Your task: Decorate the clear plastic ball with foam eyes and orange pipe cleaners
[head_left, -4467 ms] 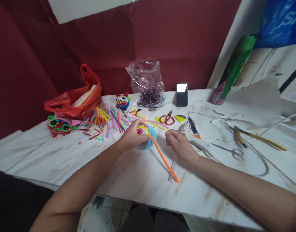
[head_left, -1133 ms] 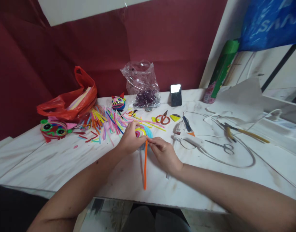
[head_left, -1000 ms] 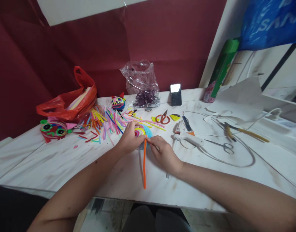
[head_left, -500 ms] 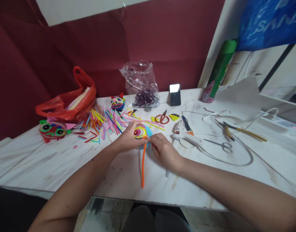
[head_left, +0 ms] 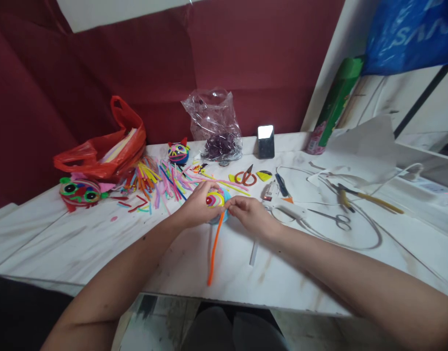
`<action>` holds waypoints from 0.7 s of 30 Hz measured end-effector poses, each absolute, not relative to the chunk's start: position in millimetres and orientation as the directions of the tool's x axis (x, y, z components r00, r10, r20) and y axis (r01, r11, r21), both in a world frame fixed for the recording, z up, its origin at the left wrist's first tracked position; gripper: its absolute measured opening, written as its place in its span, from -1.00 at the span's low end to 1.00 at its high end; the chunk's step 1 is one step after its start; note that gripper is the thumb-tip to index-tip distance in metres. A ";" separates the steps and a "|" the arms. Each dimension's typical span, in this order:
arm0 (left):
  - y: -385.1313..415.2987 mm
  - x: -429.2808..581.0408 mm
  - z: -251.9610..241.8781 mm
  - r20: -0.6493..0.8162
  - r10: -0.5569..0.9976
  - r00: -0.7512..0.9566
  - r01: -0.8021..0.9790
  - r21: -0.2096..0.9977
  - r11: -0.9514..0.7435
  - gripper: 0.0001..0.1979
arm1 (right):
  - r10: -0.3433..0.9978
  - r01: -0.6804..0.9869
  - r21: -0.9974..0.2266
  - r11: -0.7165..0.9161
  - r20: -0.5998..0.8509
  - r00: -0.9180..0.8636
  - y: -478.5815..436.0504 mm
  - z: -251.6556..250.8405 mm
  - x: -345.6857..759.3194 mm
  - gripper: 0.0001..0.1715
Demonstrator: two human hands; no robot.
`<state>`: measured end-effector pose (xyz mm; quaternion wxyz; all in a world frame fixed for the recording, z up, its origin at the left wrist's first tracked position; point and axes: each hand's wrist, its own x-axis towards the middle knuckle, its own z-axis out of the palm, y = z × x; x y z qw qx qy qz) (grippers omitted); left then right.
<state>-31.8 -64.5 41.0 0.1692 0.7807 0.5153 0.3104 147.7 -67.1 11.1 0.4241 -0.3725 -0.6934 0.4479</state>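
Note:
My left hand (head_left: 201, 204) is wrapped round a small ball-shaped craft figure (head_left: 217, 199) covered in coiled pipe cleaners. Its visible side has red, white, yellow and pink rings, with light blue along the right. An orange pipe cleaner (head_left: 215, 246) hangs from the figure's lower front, its free end near the table surface. Beside it, my right hand (head_left: 250, 212) is closed in a pinch at the figure's right edge; what lies between the fingertips is too small to make out. The far side of the figure is hidden by my left hand.
At left lie cut pipe cleaners (head_left: 147, 178), a red bag (head_left: 99, 151) and two finished-looking figures, one green-eyed (head_left: 79, 191), one blue (head_left: 178, 152). Red-handled scissors (head_left: 246, 177), a glue gun (head_left: 285, 208), silver scissors (head_left: 333, 219), pliers (head_left: 370, 197) and a looping cord (head_left: 377, 229) are right.
The orange pipe cleaner's free end has swung slightly left. My right hand has shifted a little and its fingers are at a slightly different spot on the figure's edge. My left hand keeps its hold.

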 end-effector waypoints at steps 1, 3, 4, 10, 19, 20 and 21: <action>-63.8 -32.2 40.5 0.302 0.914 0.270 0.698 0.593 -0.402 -0.55 | 0.912 0.056 -0.971 0.231 0.196 -0.361 -65.7 10.4 147.6 -0.90; -62.5 -33.7 39.8 0.294 0.920 0.259 0.689 0.611 -0.389 -0.53 | 0.936 -0.118 -0.989 0.090 0.124 -0.329 -62.6 7.5 147.3 -0.88; -62.0 -34.5 39.6 0.294 0.920 0.258 0.684 0.617 -0.389 -0.53 | 0.947 -0.191 -0.980 0.056 0.112 -0.300 -60.9 5.6 147.2 -0.80; -62.8 -37.4 42.2 0.279 0.927 0.252 0.676 0.634 -0.375 -0.54 | 0.968 -0.122 -0.982 0.142 0.164 -0.191 -51.3 -4.2 149.1 -0.57; -61.8 -36.8 40.4 0.275 0.916 0.291 0.670 0.625 -0.400 -0.49 | 0.937 0.093 -0.952 0.293 0.266 -0.225 -56.2 -0.8 143.3 -0.72; -61.5 -36.8 39.7 0.278 0.913 0.299 0.671 0.619 -0.408 -0.49 | 0.940 0.094 -0.954 0.286 0.260 -0.222 -55.9 -1.0 143.3 -0.72; -61.3 -36.9 39.3 0.280 0.910 0.305 0.669 0.617 -0.414 -0.48 | 0.941 0.090 -0.955 0.282 0.257 -0.220 -55.4 -1.2 143.5 -0.72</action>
